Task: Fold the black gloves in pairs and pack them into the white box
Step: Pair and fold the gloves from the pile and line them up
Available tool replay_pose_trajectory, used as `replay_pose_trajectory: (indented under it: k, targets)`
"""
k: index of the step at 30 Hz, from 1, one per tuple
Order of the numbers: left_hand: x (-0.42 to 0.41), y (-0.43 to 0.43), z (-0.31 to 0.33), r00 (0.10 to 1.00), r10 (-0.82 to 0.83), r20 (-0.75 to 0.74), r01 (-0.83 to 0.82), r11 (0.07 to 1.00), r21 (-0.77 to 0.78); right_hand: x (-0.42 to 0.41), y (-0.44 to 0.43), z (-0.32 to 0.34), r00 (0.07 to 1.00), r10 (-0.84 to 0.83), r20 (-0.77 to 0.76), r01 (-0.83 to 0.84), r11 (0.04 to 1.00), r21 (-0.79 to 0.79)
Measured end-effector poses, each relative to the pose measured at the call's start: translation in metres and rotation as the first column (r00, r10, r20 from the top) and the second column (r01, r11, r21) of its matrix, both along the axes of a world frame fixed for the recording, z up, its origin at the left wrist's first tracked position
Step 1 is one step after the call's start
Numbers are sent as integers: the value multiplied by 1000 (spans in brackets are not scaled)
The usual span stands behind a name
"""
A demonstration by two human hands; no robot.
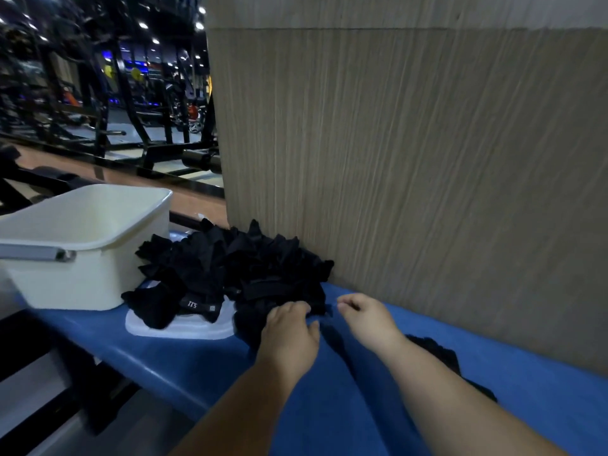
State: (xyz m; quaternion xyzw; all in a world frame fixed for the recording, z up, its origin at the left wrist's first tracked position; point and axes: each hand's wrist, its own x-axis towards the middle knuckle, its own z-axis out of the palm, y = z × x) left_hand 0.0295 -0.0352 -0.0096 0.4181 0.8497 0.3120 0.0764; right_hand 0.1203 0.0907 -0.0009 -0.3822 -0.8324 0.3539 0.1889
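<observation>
Scene, largest first:

- Wood-grain panel (pixel 411 159) stands upright along the far edge of the desk.
- Blue desk (pixel 204 363) carries everything below.
- White box (pixel 65 281) sits at the left end of the desk, open side up. No gloves show in the part of its interior that is visible.
- Pile of black gloves (pixel 230 264) lies loose between the box and the panel, just beside the box wall. Its near left part lies on a flat white tray (pixel 184 329).
- More black fabric (pixel 441 355) lies on the desk behind the right forearm. Probably gloves; too dark to confirm.

Hands:

- Left hand (pixel 291 327): fingers curled down over the near glove (pixel 250 320) at the front edge of the pile, gripping it.
- Right hand (pixel 367 319): fingers loosely curled, tips just beside the same front edge. Cannot tell whether it pinches any fabric.

Key relation: the pile lies ahead and to the left of both hands, and the box lies further left again. The left hand is nearer to both the pile and the box.

Judgement: packing has not visibly begun, and this is the pick of a glove for pairing. The glove's long axis is unreadable in the heap, so it needs pulling clear toward the open desk first.
</observation>
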Motion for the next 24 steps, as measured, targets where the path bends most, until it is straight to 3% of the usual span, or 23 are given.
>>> replay_pose_trajectory:
  k: [5, 11, 18, 24]
  targets:
    - [-19, 4, -12, 994, 0, 106, 7, 998, -60, -53, 3, -10, 994, -113, 14, 113, 966, -232]
    - [-28, 12, -14, 986, 35, 166, -36, 999, 4, -74, 14, -12, 981, -152, 122, 175, 961, -212]
    - [-23, 23, -2, 989, 114, 97, -110, 993, -41, -54, 17, -11, 971, -223, -91, 158, 873, -461]
    - [-10, 30, 7, 992, 97, 75, -103, 992, 78, -18, 13, 0, 955, -245, -166, 136, 861, -490]
